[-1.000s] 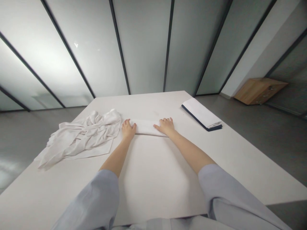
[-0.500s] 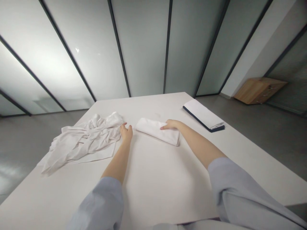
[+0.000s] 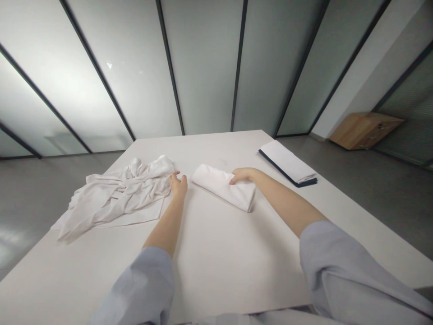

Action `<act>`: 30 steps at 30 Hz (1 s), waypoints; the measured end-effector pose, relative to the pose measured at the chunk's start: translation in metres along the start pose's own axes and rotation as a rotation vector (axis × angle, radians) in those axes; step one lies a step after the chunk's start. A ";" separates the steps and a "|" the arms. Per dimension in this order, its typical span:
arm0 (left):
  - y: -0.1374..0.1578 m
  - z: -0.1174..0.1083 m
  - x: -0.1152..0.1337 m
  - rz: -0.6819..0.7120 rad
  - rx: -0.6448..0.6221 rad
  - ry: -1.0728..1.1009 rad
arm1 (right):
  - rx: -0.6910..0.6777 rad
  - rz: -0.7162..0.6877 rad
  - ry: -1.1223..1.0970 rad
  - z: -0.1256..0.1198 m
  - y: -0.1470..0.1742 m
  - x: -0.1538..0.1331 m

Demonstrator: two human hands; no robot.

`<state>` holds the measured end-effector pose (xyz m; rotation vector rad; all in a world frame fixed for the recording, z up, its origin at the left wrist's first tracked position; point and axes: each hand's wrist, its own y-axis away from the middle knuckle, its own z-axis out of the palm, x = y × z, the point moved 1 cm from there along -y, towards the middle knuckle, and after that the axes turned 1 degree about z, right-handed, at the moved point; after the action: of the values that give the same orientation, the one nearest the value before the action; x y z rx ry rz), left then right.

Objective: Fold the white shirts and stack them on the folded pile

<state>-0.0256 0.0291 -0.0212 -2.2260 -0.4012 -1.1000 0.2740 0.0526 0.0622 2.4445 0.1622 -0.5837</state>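
A white cloth folded into a long flat bundle [image 3: 219,184] lies near the middle of the table. My right hand [image 3: 244,176] grips its right part from the far side, thumb on top and the other fingers hidden behind the cloth. My left hand [image 3: 178,184] is just left of the bundle and apart from it, holding nothing, with thumb and fingers spread. Close by on its left is a crumpled heap of white cloth [image 3: 125,189]; whether the fingertips touch its edge I cannot tell.
On the right of the white table [image 3: 219,253] a folded white cloth [image 3: 287,160] rests on a folded dark navy cloth [image 3: 307,182]. Under the crumpled heap a flat white piece [image 3: 144,217] sticks out. Frosted glass panels [image 3: 203,67] and a wooden cabinet [image 3: 365,130] stand beyond the table.
The right end of the folded bundle has shifted slightly right and lifted a little with my right hand. My left hand has hardly moved.
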 end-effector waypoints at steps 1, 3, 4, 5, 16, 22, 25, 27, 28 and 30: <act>0.000 0.000 0.000 -0.001 0.000 0.002 | -0.021 0.010 -0.019 0.001 -0.001 0.000; 0.000 -0.001 0.001 0.004 0.002 0.005 | -0.060 0.026 -0.079 0.004 -0.003 0.001; 0.000 -0.001 0.001 0.007 0.004 0.004 | -0.079 0.030 -0.109 0.006 -0.004 0.002; 0.000 -0.001 0.002 0.011 0.004 0.003 | -0.097 0.029 -0.135 0.007 -0.005 0.003; 0.000 0.002 -0.003 0.007 -0.022 0.040 | 0.152 0.180 0.221 -0.038 0.000 0.067; 0.004 0.002 0.002 -0.015 -0.089 0.050 | 0.536 0.365 0.306 -0.034 0.028 0.121; 0.005 0.000 0.004 -0.012 -0.096 0.035 | 0.696 0.381 0.306 -0.023 0.044 0.129; 0.006 -0.002 0.005 -0.006 -0.088 0.023 | 0.768 0.366 0.321 -0.021 0.053 0.131; 0.006 -0.002 0.006 -0.003 -0.083 0.018 | 0.804 0.361 0.330 -0.023 0.057 0.132; 0.007 -0.003 0.007 0.004 -0.076 0.008 | 0.877 0.360 0.341 -0.031 0.066 0.135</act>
<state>-0.0196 0.0214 -0.0165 -2.2870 -0.3569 -1.1390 0.4223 0.0147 0.0600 3.2877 -0.4949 -0.0501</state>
